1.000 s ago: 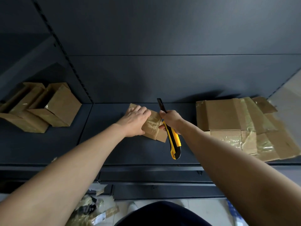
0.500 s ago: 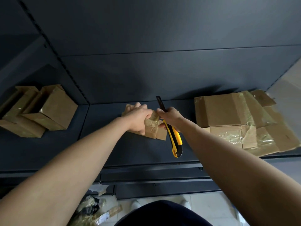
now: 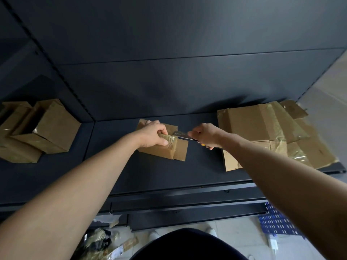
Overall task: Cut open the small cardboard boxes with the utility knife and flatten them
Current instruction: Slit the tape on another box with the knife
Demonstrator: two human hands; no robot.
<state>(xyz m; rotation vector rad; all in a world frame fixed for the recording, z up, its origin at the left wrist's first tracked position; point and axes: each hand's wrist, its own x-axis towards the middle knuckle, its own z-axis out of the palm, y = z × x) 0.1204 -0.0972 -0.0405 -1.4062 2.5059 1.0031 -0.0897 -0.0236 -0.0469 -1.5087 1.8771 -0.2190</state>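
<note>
A small taped cardboard box (image 3: 179,150) lies on the dark shelf (image 3: 169,175) in the middle. My left hand (image 3: 153,135) grips its taped top edge. My right hand (image 3: 204,135) holds the utility knife (image 3: 183,135), whose blade points left and meets the tape on the box top next to my left fingers. Most of the yellow handle is hidden inside my right hand.
Several intact small boxes (image 3: 43,128) stand at the left of the shelf. A pile of flattened cardboard (image 3: 272,132) lies at the right. Tape scraps (image 3: 105,239) litter the floor below the shelf edge.
The knife has swung from pointing away to pointing left, and its blade now meets the box tape. My left hand has shifted to grip the box's taped edge.
</note>
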